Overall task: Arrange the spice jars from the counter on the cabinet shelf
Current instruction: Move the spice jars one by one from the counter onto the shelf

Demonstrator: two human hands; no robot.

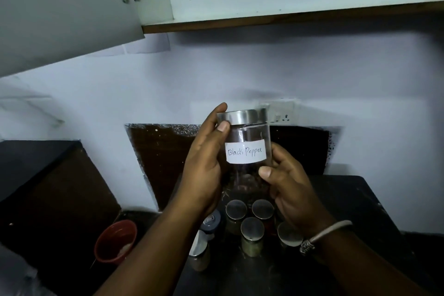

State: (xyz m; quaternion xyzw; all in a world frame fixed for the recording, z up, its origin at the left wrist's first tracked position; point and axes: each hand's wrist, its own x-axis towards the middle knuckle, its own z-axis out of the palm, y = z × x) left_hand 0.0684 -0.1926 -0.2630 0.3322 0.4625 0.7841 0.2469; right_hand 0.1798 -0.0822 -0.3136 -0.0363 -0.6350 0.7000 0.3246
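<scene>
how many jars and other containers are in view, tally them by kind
held metal-lidded jar: 1
metal-lidded jars on the counter: 5
blue-capped container: 1
red bowl: 1
total: 8

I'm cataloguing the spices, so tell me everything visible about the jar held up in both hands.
The jar is clear, upright, with a shiny metal lid on and a white label handwritten "Black Pepper". Its contents are hard to make out. It is held above the counter, below the cabinet shelf: the left hand grips its upper side, thumb by the lid; the right hand grips its lower side.
</scene>
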